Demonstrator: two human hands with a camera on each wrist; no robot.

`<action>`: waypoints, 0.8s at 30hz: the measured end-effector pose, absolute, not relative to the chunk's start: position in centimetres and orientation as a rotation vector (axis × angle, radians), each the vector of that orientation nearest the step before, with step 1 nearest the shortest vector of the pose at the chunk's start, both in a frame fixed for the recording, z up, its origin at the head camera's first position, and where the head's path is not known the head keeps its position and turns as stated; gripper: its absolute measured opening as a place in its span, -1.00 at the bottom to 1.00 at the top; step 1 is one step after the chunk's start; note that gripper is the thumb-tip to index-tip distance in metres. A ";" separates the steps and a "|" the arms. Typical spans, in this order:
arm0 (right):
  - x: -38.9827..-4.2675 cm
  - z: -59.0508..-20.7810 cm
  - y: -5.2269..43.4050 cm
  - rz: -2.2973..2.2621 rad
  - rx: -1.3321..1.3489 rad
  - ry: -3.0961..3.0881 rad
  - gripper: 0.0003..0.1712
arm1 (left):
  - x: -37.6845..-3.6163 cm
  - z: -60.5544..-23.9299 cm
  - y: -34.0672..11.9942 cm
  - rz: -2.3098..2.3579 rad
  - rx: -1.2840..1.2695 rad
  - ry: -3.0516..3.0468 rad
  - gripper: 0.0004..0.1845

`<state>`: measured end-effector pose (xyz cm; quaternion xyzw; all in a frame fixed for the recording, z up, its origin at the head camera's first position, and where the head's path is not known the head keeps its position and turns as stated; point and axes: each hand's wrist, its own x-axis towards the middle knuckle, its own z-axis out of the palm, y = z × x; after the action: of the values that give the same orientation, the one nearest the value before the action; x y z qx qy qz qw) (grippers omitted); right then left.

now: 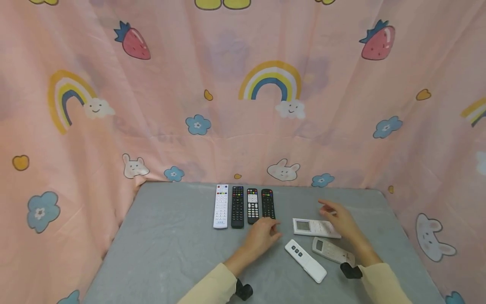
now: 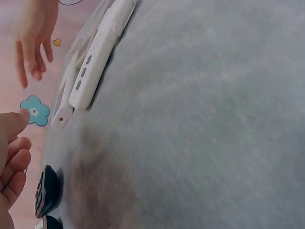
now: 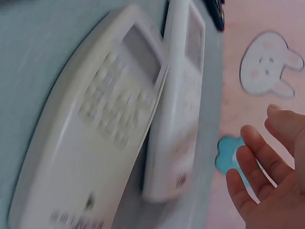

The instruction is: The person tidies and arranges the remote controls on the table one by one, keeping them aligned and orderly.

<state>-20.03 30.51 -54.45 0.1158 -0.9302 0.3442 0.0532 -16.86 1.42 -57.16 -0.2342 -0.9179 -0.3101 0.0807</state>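
Observation:
My left hand (image 1: 263,234), its fingers loosely bent, hovers by the lower end of the rightmost black remote control (image 1: 267,202) and holds nothing. Left of that remote stand a black remote with pale keys (image 1: 252,206), a long black remote (image 1: 237,207) and a white remote (image 1: 220,207), all in one row. My right hand (image 1: 343,221) is raised over the right end of a white remote with a screen (image 1: 303,226); in the right wrist view its fingers (image 3: 259,181) are spread and bare. Nearer me lie a beige remote with a small screen (image 1: 332,251) and a white three-button remote (image 1: 306,261).
Grey cloth covers the table (image 1: 163,253). A pink patterned curtain (image 1: 235,143) hangs behind the table and along its sides. Black wrist straps (image 1: 243,290) show at both cuffs.

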 end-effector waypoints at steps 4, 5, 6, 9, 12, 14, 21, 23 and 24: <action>-19.0 -54.7 32.2 0.996 0.279 -2.863 -0.52 | -17.0 -57.0 2.1 -0.948 -0.685 -2.775 -0.58; -18.8 -54.8 32.5 0.989 0.265 -2.870 -0.52 | -17.1 -57.0 2.3 -0.953 -0.679 -2.785 -0.58; -18.7 -54.9 32.9 0.990 0.252 -2.872 -0.53 | -17.1 -56.9 2.5 -0.959 -0.678 -2.791 -0.57; -18.3 -55.3 33.8 1.003 0.207 -2.892 -0.53 | -17.3 -56.8 3.0 -0.962 -0.675 -2.802 -0.56; -18.0 -55.7 34.5 1.015 0.187 -2.909 -0.52 | -17.5 -56.8 3.5 -0.945 -0.680 -2.800 -0.56; -17.8 -55.9 34.9 1.026 0.177 -2.925 -0.51 | -17.6 -56.9 3.8 -0.942 -0.682 -2.801 -0.55; -17.4 -56.2 35.8 1.018 0.189 -2.937 -0.50 | -18.4 -57.4 4.7 -0.961 -0.656 -2.823 -0.52; -17.3 -56.3 36.0 1.008 0.204 -2.937 -0.49 | -18.5 -57.4 4.9 -0.978 -0.655 -2.830 -0.51; -17.2 -56.3 36.1 1.008 0.211 -2.938 -0.49 | -18.6 -57.3 5.0 -0.989 -0.656 -2.836 -0.50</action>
<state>-17.25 36.07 -56.28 0.0679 -0.9436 0.3236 0.0143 -18.57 5.01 -57.35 -0.2132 -0.9220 -0.3215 0.0337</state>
